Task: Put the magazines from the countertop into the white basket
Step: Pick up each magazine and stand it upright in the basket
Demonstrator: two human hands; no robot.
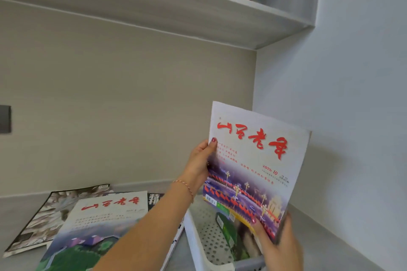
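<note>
- Head view: left grip [199, 166] and right grip [278, 244] both clasp the raised magazine [253, 167] above the white basket [207, 231].
- Magazine hides the basket's contents.
- Forearm covers the desk magazines [88, 222].

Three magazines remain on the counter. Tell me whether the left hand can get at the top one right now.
Probably not yet. The left hand grips the held magazine above the white basket, and so does the right hand. The top magazine lies uncovered under the left forearm, so once that hand lets go the way looks free.
</note>
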